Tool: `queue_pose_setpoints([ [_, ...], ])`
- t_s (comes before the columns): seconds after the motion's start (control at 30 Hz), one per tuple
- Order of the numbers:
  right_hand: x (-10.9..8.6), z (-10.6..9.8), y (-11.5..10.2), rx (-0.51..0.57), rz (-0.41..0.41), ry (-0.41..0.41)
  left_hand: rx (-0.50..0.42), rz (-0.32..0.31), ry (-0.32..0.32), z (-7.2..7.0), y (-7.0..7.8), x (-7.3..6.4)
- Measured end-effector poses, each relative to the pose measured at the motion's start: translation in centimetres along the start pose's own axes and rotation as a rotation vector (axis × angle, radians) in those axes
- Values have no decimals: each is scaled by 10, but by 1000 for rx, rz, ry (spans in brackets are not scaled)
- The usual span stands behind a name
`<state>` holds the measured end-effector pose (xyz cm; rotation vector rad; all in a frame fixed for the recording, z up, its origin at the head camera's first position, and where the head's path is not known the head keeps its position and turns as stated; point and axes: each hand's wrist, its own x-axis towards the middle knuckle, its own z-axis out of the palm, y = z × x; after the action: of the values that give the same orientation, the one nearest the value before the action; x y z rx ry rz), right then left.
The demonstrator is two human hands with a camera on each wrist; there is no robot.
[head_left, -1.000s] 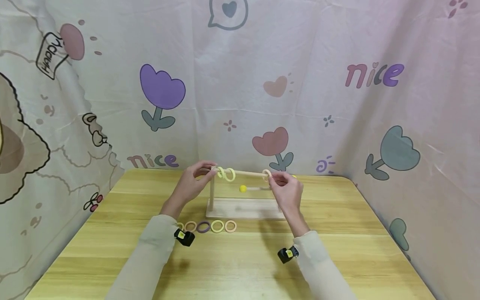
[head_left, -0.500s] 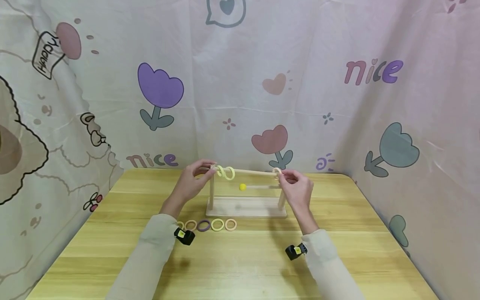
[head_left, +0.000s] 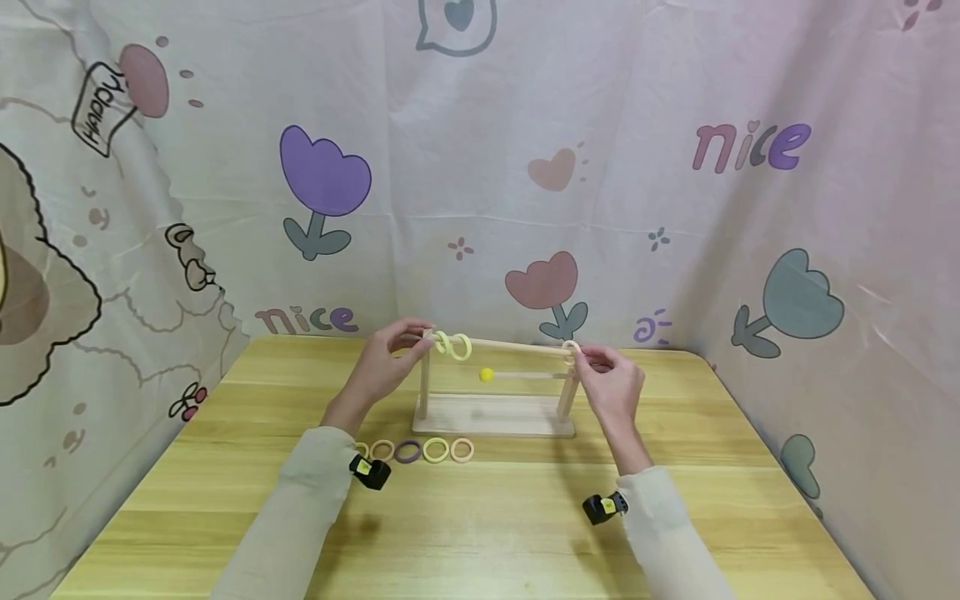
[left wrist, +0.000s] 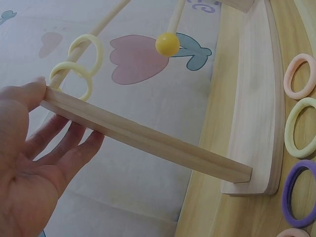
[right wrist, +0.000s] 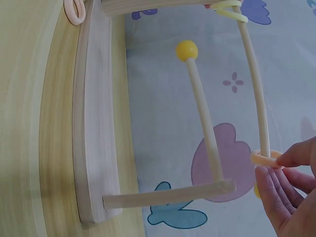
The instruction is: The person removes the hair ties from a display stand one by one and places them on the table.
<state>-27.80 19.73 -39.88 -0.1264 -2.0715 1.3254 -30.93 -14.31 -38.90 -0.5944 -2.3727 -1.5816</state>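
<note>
A wooden stand (head_left: 491,414) has a long base and two upright posts. My left hand (head_left: 386,362) grips the top of the left post (left wrist: 148,136), thumb above and fingers below it. Two pale yellow hair ties (left wrist: 86,54) hang on the upper rod (right wrist: 254,81) close to that post. My right hand (head_left: 611,383) pinches a peach hair tie (right wrist: 264,160) between thumb and fingers, and it encircles the rod near its right end. Below runs a shorter rod tipped with a yellow ball (right wrist: 186,50), set on the right post (right wrist: 163,197).
In front of the stand, several hair ties lie in a row on the wooden table (head_left: 510,533), among them a purple one (head_left: 408,452), a yellow one (head_left: 436,451) and a peach one (head_left: 462,451). A printed curtain (head_left: 465,150) hangs behind and at both sides.
My right hand has moved right along the upper rod with the peach hair tie, from short of the right post to the rod's right end. The left hand keeps its hold on the post.
</note>
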Motion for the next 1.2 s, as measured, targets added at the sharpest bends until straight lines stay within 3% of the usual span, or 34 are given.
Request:
queue_pose_setpoints([
  [0.2,3,-6,4,1,29,-2,5,-1,0,0,0,0],
  [0.47,7,-13,8,80,113,-35,-3,-11,-6,0,0,-1],
  [0.83,14,-19,14,112,153,-52,-9,-26,-2,2,1,-1],
  [1.2,18,-21,20,30,154,-69,-2,-32,-2,2,14,-4],
])
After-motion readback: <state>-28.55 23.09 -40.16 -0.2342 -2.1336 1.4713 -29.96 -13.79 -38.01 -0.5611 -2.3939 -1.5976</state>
